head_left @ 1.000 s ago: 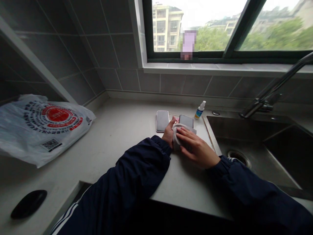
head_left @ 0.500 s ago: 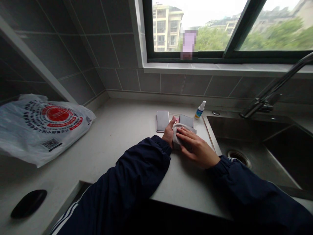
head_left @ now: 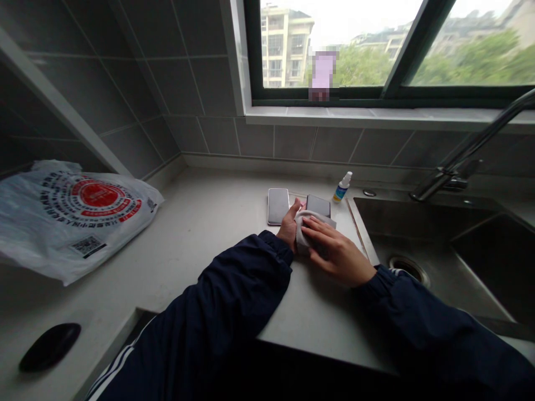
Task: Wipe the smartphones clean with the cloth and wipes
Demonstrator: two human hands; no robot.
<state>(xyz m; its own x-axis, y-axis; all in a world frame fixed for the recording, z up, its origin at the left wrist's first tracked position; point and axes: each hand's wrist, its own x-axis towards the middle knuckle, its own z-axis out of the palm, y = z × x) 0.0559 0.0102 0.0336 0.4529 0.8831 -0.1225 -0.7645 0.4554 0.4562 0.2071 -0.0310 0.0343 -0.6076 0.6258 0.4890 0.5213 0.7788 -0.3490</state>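
Note:
My left hand and my right hand meet on a grey cloth near the counter's front edge. The cloth is bunched over a dark smartphone, whose far end shows and whose lower part is hidden. My right fingers press down on the cloth from above, and my left fingers grip its near side. A second smartphone lies face up just beyond my left hand, apart from it. Past my right fingertips stands a small spray bottle with a white nozzle and blue label.
A white printed plastic bag lies on the pale countertop at left. A black oval object sits at lower left. To the right are a steel sink and a metal faucet. A tiled wall and window stand behind.

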